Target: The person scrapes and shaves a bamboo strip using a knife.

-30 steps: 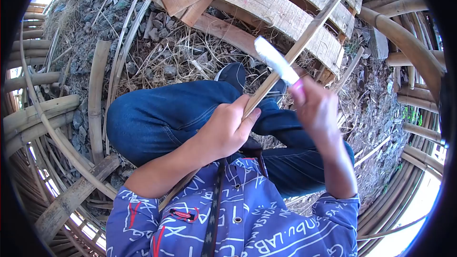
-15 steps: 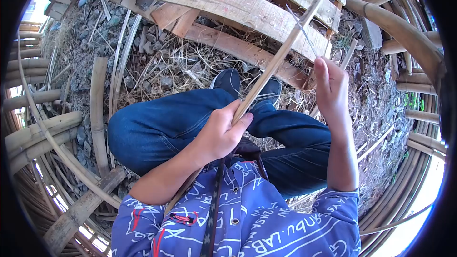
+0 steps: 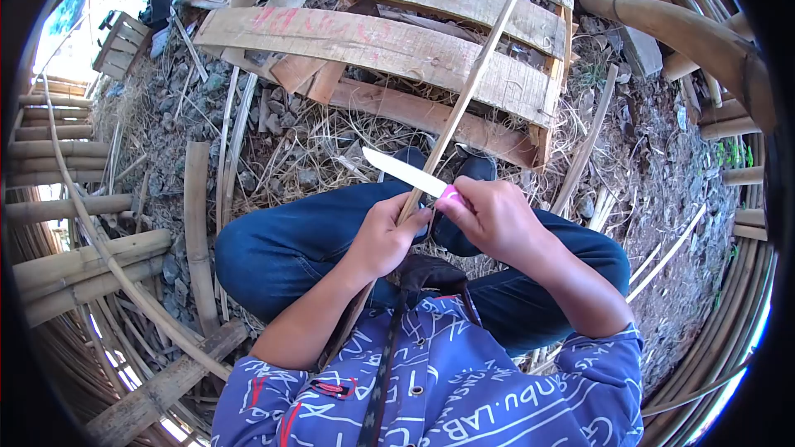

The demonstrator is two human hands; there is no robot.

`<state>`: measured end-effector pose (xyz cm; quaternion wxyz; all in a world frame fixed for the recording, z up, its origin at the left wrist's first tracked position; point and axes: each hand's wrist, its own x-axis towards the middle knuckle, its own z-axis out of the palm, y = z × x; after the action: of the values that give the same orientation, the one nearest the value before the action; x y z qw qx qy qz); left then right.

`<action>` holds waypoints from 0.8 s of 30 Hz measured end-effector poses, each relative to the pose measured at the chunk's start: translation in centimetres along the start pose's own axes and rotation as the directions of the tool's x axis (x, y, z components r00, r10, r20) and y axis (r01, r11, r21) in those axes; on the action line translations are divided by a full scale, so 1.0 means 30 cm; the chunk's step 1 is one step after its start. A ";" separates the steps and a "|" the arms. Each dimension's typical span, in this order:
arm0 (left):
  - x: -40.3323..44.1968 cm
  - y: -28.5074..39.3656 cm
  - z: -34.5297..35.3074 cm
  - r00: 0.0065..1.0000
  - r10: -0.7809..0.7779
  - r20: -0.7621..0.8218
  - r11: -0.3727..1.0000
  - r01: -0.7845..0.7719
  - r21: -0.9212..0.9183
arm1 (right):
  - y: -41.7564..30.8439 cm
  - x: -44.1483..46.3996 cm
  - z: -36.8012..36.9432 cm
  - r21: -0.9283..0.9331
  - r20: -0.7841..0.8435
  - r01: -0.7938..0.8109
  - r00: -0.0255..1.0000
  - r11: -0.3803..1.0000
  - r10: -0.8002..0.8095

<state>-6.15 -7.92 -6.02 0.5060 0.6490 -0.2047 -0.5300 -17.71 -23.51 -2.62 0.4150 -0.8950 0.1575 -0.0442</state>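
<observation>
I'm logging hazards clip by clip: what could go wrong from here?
The knife in the right hand could slip along the bamboo strip and cut the left hand, gripping close by.
A stray stroke might reach the bent legs beneath.
The strip's far end, out over the wooden pallet, could catch there and jolt the cut.

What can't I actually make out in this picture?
In the head view:
- Knife: handle mostly hidden by the right hand.
- Bamboo strip: gripped stretch hidden by the left hand.
- Shirt: cut off by the bottom edge.
- Shirt patch: lettering too small to read.
</observation>
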 end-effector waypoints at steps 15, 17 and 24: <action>0.002 -0.024 0.018 0.976 0.198 -0.090 0.955 -0.171 0.243 | 0.038 -0.006 0.056 -0.197 -0.013 0.071 0.997 0.978 -0.075; 0.001 -0.028 0.016 0.965 0.245 -0.097 0.944 -0.214 0.250 | 0.047 -0.004 0.062 -0.210 -0.028 0.084 0.995 0.974 -0.092; -0.034 -0.003 0.017 0.991 0.115 -0.068 0.960 -0.093 0.266 | 0.106 0.032 0.008 -0.266 -0.177 0.008 0.983 0.964 -0.057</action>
<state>-6.99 -7.30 -5.57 0.4511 0.7200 -0.2855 -0.4434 -17.54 -25.57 -5.23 0.2748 -0.9370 0.1848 -0.1116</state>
